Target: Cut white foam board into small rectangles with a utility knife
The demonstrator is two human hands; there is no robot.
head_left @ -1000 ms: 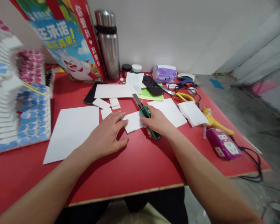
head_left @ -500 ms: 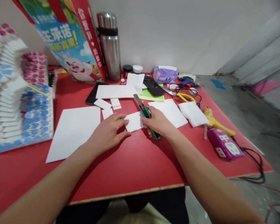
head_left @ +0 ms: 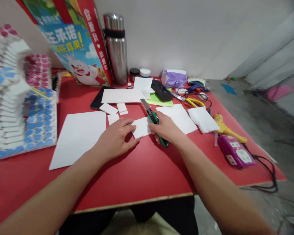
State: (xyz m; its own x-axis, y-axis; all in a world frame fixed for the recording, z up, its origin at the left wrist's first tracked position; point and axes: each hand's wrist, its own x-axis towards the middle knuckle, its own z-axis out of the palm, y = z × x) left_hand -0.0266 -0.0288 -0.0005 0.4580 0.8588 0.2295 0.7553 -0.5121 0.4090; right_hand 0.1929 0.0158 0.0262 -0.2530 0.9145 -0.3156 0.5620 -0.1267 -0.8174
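Observation:
My right hand [head_left: 165,129] is closed round a green utility knife [head_left: 152,118], its blade out and pointing away from me along the right edge of a small white foam piece [head_left: 140,127]. My left hand [head_left: 115,139] rests on the red table [head_left: 142,173] with its fingertips and thumb pinching the left edge of that same piece. Small white offcuts [head_left: 112,112] lie just beyond my left hand. A large white sheet [head_left: 77,137] lies to the left of it.
A steel flask [head_left: 116,49], a printed carton [head_left: 73,49], two small jars, a dark phone, scissors, a glue gun, a purple tissue pack and more white sheets fill the back. Stacked blue and pink pieces [head_left: 19,98] stand left. A purple power strip [head_left: 234,153] with cable sits right.
My left hand has curled, its thumb moving in to pinch the small white piece. My right hand and the knife have stayed put.

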